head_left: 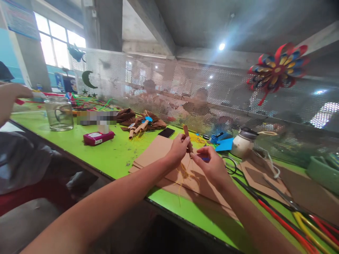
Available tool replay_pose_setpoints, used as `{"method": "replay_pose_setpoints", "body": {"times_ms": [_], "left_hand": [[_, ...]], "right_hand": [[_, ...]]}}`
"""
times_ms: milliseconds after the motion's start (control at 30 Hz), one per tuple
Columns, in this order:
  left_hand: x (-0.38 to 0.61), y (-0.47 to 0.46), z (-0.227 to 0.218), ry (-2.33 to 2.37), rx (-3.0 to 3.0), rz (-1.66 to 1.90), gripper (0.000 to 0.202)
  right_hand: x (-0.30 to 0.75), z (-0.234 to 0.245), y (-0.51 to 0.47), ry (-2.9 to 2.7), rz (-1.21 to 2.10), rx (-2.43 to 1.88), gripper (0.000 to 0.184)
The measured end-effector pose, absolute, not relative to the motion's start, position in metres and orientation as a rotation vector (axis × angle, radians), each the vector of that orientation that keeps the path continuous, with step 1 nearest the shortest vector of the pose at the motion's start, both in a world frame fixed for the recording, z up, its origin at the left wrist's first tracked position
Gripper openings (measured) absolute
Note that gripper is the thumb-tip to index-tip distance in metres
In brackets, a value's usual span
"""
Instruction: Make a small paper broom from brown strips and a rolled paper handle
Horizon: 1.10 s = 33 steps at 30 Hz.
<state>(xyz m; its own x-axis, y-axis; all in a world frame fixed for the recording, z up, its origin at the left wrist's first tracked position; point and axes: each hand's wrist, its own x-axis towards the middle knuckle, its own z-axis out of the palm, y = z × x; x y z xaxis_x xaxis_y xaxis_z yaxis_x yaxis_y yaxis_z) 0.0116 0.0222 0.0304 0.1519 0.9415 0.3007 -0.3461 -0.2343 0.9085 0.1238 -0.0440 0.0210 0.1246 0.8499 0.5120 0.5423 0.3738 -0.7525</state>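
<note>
A slim brown paper roll [186,131] stands slightly tilted between my hands, above a stack of brown paper sheets [156,150]. My left hand [179,150] is closed around its middle, thumb and fingers pressed together. At its lower end, my right hand [212,164] pinches with thumb and forefinger, the other fingers bent loosely. Loose yellow thread [182,174] hangs below the roll over the sheets; where it is fastened is hidden by the fingers. Behind my right hand, a small blue-purple thing [205,158] shows in part.
Scissors [288,199] with red and yellow handles lie at right, near a white jar [242,143]. At left are a glass jar [58,114], a magenta box [98,137] and a co-worker's hand [13,97]. Brown paper pieces [143,123] lie before a perforated screen [169,84].
</note>
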Motion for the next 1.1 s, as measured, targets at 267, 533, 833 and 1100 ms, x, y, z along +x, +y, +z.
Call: {"method": "replay_pose_setpoints", "body": {"times_ms": [267,533,833,1100], "left_hand": [[0.015,0.018,0.028,0.514,1.232,1.310,0.005],[0.011,0.017,0.028,0.489,1.153,1.227,0.008],[0.012,0.016,0.027,0.564,1.084,1.185,0.011],[0.012,0.012,0.027,0.623,1.085,1.166,0.017]], "right_hand": [[0.120,0.009,-0.037,-1.446,0.366,-1.240,0.033],[0.121,0.006,-0.038,-1.457,0.386,-1.229,0.025],[0.119,0.003,-0.040,-1.517,0.401,-1.190,0.018],[0.116,-0.004,-0.038,-1.551,0.357,-1.200,0.013]]}}
